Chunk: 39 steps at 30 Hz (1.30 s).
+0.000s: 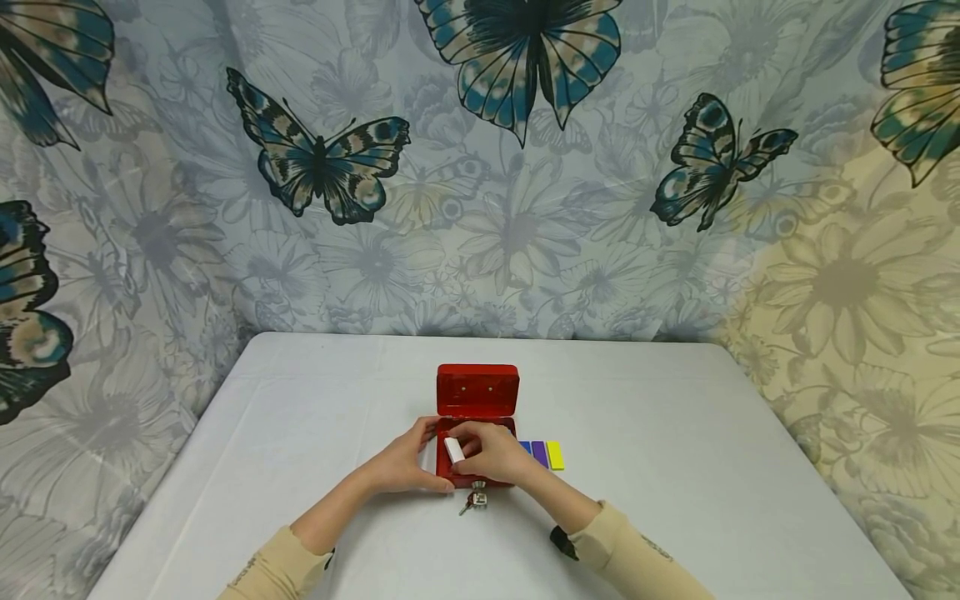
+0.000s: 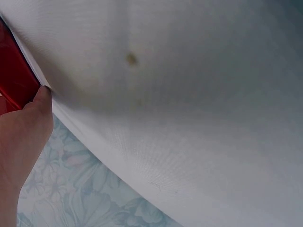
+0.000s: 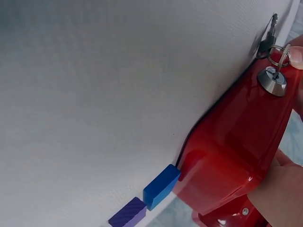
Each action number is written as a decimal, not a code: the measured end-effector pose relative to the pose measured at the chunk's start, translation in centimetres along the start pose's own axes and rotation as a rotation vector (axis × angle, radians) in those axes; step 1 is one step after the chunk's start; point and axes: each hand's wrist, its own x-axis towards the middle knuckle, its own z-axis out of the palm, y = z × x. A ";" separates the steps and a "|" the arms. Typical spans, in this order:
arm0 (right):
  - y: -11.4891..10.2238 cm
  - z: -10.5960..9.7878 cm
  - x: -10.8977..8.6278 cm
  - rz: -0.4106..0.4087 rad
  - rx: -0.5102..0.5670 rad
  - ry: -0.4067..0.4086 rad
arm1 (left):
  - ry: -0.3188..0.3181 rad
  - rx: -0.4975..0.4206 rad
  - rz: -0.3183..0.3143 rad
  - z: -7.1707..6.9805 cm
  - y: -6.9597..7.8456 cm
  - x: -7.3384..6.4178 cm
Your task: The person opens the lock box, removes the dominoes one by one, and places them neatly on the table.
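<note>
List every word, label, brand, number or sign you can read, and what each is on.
Nothing can be read in any view.
Right sleeve: dark lettering-like marks, too small to read.
Left sleeve: similar marks, too small to read.
Red box, white block: no text seen.

Through my remote feed I see a red box (image 1: 477,402), white block (image 1: 454,450), blue block (image 3: 161,187), purple block (image 3: 128,213), yellow block (image 1: 555,455), beige sleeves (image 1: 277,568), white tabletop (image 1: 337,387), and teal-and-black butterflies (image 1: 320,167) on a grey floral backdrop (image 1: 517,242).
</note>
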 end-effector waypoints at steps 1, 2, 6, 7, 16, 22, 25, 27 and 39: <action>0.0 0.0 0.0 0.010 0.013 -0.001 | -0.001 0.005 -0.001 0.0 0.0 0.0; 0.1 -0.1 -0.1 0.020 0.022 0.000 | -0.001 0.009 -0.002 0.0 -0.1 0.0; 0.2 -0.2 -0.3 0.063 0.065 0.004 | -0.002 0.029 -0.002 0.1 -0.3 0.1; 0.3 -0.2 -0.3 0.068 0.073 0.006 | -0.004 0.034 -0.005 0.1 -0.3 0.1; 0.7 -0.6 -0.9 0.094 0.157 0.010 | -0.005 0.017 -0.012 0.1 -0.4 0.1; 0.6 -1.0 -1.1 0.123 0.219 0.007 | -0.002 0.021 -0.019 0.1 -0.4 0.1; 0.6 -1.2 -1.3 0.135 0.258 0.006 | -0.002 0.019 -0.021 0.1 -0.5 0.2; 0.7 -1.3 -1.4 0.143 0.285 0.006 | -0.002 0.018 -0.024 0.1 -0.5 0.2; 1.2 -1.9 -2.3 0.169 0.397 0.007 | 0.007 0.025 -0.033 0.1 -0.3 0.1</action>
